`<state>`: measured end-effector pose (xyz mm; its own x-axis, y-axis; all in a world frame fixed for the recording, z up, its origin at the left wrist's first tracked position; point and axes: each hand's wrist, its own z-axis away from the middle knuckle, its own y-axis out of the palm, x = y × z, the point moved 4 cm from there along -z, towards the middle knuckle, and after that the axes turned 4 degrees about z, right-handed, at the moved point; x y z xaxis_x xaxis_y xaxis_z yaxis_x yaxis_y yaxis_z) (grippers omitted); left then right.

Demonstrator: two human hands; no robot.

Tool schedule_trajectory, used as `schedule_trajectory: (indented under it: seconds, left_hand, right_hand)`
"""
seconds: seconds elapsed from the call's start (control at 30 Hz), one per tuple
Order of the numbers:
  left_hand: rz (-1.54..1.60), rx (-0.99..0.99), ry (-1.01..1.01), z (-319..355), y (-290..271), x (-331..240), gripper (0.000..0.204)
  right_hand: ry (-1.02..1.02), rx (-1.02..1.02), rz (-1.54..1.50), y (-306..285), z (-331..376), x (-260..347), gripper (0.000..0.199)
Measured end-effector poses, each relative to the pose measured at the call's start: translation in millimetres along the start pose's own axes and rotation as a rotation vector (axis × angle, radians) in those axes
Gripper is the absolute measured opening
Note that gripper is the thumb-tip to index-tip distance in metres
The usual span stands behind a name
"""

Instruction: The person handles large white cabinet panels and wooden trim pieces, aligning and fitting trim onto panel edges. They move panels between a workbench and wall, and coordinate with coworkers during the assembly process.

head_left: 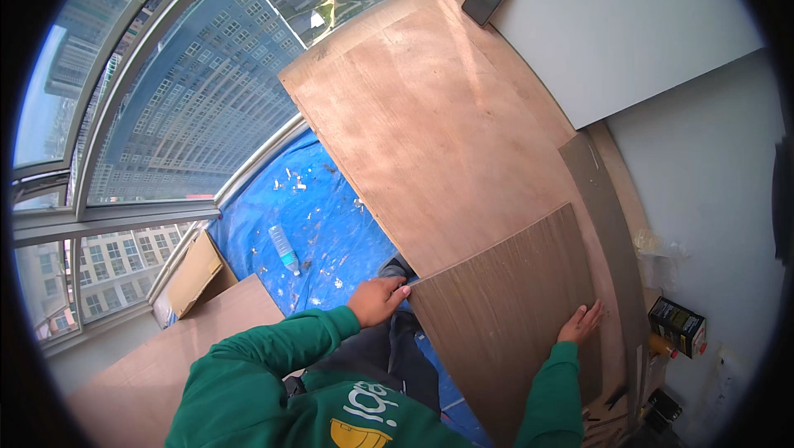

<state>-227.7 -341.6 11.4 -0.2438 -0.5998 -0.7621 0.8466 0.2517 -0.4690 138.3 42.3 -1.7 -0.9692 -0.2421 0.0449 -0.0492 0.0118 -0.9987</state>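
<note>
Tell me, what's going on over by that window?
A person in a green long-sleeved top is handling a brown wood-grain panel, which lies on a large, pale reddish plywood sheet. The left hand has its fingers curled at the panel's far-left corner; the right hand rests on its right side. Beside the plywood, a clear plastic bottle lies on blue plastic sheeting.

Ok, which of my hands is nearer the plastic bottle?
Left: your left hand is at a corner of the brown panel, right of the plastic bottle; your right hand is farther right, on the panel.
</note>
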Motion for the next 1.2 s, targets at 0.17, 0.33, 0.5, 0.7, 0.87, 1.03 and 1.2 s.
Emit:
schedule_trajectory:
  seconds: [0.17, 0.33, 0.5, 0.7, 0.87, 1.03, 1.2]
  left_hand:
    - [0.64, 0.164, -0.352, -8, 29, 22, 0.039]
    - [0.983, 0.188, -0.525, -2, 37, 33, 0.045]
    - [1.032, 0.063, -0.54, -9, 43, 37, 0.049]
    - [0.94, 0.065, -0.569, -8, 33, 17, 0.047]
    - [0.821, 0.061, -0.548, 18, 13, -20, 0.056]
    - [0.538, 0.194, -0.336, 36, -3, -78, 0.067]
    - [0.335, 0.204, -0.362, 26, -6, -110, 0.072]
  right_hand:
    - [0.015, 0.055, -0.347, -38, 40, -29, 0.055]
    - [0.275, -0.075, -0.335, -83, 180, -133, 0.032]
    - [0.829, 0.104, -0.248, -94, 339, -239, 0.037]
    - [1.222, 0.234, -0.424, -64, 477, -294, 0.044]
    - [1.068, -0.21, -0.59, -43, 519, -295, 0.048]
    - [0.97, -0.231, -0.587, -31, 505, -314, 0.055]
    - [0.965, -0.118, -0.473, -12, 435, -348, 0.064]
